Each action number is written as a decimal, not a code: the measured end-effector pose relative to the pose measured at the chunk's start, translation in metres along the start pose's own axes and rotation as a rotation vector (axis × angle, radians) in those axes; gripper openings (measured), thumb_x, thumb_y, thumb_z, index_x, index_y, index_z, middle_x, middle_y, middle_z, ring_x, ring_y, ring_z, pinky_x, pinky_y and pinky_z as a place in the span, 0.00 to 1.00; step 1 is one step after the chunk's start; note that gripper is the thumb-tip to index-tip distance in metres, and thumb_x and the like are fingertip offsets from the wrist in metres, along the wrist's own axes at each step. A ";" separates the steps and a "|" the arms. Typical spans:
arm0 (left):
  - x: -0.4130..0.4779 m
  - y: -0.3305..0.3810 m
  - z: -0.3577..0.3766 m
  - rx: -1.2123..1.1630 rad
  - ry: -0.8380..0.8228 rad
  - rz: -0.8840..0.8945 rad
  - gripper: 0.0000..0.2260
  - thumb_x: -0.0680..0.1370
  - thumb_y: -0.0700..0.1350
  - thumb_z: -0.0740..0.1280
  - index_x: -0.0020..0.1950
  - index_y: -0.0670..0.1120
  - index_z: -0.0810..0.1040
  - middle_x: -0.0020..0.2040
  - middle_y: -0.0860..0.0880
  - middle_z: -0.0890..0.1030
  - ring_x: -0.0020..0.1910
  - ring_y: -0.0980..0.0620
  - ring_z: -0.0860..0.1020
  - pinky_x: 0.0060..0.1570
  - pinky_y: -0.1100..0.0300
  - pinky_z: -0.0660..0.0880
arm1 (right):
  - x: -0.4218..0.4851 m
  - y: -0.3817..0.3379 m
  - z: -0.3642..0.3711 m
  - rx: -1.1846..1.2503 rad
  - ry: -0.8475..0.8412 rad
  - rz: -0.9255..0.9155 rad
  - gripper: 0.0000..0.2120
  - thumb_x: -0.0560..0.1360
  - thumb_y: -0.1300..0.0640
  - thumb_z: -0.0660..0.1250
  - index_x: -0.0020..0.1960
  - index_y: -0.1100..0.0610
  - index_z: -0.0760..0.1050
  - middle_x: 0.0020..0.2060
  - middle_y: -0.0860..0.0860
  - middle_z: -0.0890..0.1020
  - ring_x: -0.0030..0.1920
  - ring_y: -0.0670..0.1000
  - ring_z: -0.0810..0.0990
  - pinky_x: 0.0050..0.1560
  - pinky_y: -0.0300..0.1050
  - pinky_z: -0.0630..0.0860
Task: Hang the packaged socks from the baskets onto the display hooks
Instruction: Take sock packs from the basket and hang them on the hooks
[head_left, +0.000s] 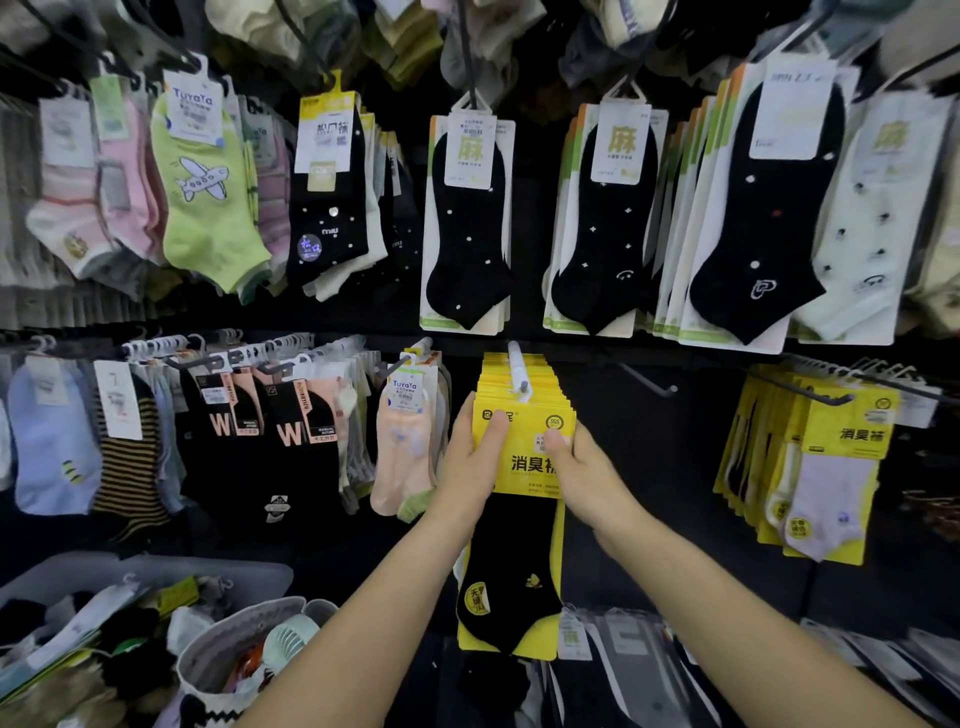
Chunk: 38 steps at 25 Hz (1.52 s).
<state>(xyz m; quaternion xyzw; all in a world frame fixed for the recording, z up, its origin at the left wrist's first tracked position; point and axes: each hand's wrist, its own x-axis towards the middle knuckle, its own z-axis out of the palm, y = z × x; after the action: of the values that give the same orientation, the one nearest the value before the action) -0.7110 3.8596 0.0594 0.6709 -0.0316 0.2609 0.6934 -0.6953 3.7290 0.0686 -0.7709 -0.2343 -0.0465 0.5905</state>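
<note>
A stack of yellow sock packs (524, 426) with black socks hangs on a white-tipped display hook (518, 366) at the centre of the lower row. My left hand (475, 457) grips the front pack's left edge, thumb on its face. My right hand (582, 465) grips its right edge, thumb pressed on the yellow card. The pack's black sock (511, 582) hangs below my hands. Two baskets sit at the lower left: a grey bin (156, 569) and a round white basket (223, 642), both holding loose sock packs.
Sock packs fill hooks all around: black socks on white cards above (467, 218), pastel socks at upper left (202, 192), more yellow packs at right (826, 462). A bare hook (647, 382) juts out right of my hands. Packaged socks lie low at the right (649, 670).
</note>
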 end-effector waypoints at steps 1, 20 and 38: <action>0.002 -0.002 0.001 -0.014 -0.008 -0.006 0.20 0.80 0.49 0.60 0.72 0.50 0.64 0.63 0.50 0.77 0.60 0.51 0.77 0.62 0.49 0.73 | 0.001 0.001 0.004 0.089 -0.014 0.003 0.14 0.81 0.52 0.53 0.66 0.48 0.65 0.58 0.45 0.78 0.59 0.45 0.77 0.61 0.46 0.74; -0.029 -0.063 -0.015 -0.001 -0.121 -0.050 0.19 0.75 0.61 0.59 0.65 0.58 0.71 0.60 0.58 0.78 0.62 0.60 0.74 0.62 0.60 0.70 | -0.009 0.068 0.032 0.195 -0.029 -0.010 0.24 0.78 0.52 0.61 0.72 0.49 0.59 0.62 0.43 0.74 0.63 0.41 0.72 0.54 0.31 0.71; -0.131 -0.103 -0.040 0.113 0.029 -0.385 0.37 0.68 0.67 0.59 0.74 0.56 0.59 0.66 0.60 0.65 0.68 0.59 0.64 0.71 0.49 0.62 | -0.093 0.131 0.007 0.140 -0.177 0.264 0.40 0.72 0.47 0.68 0.76 0.45 0.48 0.74 0.42 0.56 0.71 0.40 0.57 0.70 0.40 0.58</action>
<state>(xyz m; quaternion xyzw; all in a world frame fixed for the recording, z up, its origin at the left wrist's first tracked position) -0.7948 3.8596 -0.0901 0.6984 0.1220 0.1346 0.6922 -0.7252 3.6820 -0.0822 -0.7529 -0.1848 0.1162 0.6209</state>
